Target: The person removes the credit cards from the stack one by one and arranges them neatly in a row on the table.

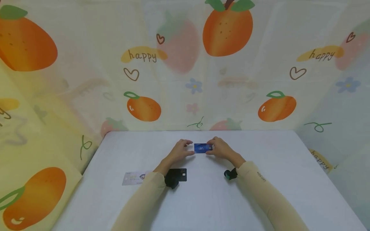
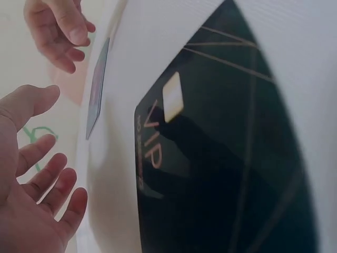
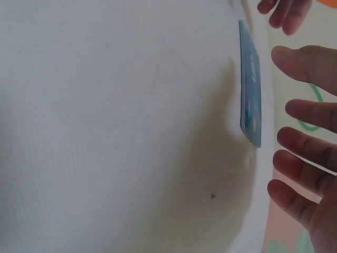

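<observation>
A blue card marked VIP point(image 1: 200, 148) lies flat on the white table between the two hands. My left hand point(image 1: 180, 150) hovers just off its left end, fingers apart and loosely bent, holding nothing. At the right end, my right hand point(image 1: 221, 148) overlaps the card in the head view. From the right wrist, the spread fingers and thumb of that hand point(image 3: 310, 137) show a gap to the blue card point(image 3: 251, 84). Below the left wrist lies a black VIP card point(image 1: 182, 175), partly hidden by the sleeve and wrist camera; it fills much of the left wrist view.
A pale silver card point(image 1: 133, 178) lies left of the black one, its right part behind the left sleeve point(image 1: 144, 195). The white table point(image 1: 202, 205) ends at a fruit-printed cloth backdrop point(image 1: 231, 73). Dark wrist cameras point(image 1: 230, 174) hang under both wrists.
</observation>
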`<action>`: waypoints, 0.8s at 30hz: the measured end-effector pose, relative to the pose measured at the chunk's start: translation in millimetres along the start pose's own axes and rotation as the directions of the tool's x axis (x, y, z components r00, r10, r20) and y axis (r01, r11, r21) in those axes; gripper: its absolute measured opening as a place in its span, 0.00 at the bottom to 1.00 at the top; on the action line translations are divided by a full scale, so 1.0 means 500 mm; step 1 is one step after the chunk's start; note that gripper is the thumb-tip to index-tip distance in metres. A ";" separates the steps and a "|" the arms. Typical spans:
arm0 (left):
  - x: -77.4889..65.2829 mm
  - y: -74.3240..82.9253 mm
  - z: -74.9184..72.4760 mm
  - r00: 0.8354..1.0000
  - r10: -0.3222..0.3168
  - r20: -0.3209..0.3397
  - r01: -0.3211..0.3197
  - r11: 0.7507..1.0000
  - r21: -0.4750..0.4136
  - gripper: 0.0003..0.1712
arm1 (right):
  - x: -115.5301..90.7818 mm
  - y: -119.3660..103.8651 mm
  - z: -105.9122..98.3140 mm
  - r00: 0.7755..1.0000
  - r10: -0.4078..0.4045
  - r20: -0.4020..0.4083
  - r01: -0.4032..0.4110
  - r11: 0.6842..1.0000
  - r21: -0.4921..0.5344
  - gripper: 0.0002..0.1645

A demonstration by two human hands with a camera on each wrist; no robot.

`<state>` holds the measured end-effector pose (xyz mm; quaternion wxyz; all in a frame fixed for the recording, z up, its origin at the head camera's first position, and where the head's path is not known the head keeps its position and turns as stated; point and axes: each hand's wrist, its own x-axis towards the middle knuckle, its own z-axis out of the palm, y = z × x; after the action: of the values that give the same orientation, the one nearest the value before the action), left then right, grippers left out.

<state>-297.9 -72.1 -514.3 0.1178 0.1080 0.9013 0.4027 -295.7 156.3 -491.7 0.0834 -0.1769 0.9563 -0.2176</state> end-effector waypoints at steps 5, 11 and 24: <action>0.013 0.010 0.010 1.000 0.008 0.014 -0.009 1.000 0.008 0.31 | 0.005 0.005 -0.006 1.000 0.003 0.008 -0.003 1.000 0.008 0.30; 0.023 0.016 0.030 1.000 0.017 0.024 -0.017 1.000 0.010 0.33 | 0.015 0.009 -0.001 1.000 0.013 0.024 -0.013 1.000 0.001 0.33; 0.058 0.016 0.046 0.999 0.038 0.033 -0.046 0.960 0.276 0.36 | 0.041 0.003 -0.005 0.993 0.052 0.109 -0.047 0.998 -0.050 0.34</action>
<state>-317.7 -42.6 -526.8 0.1054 0.1482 0.9445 0.2736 -315.7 150.9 -492.1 0.1374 -0.1668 0.9592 -0.1825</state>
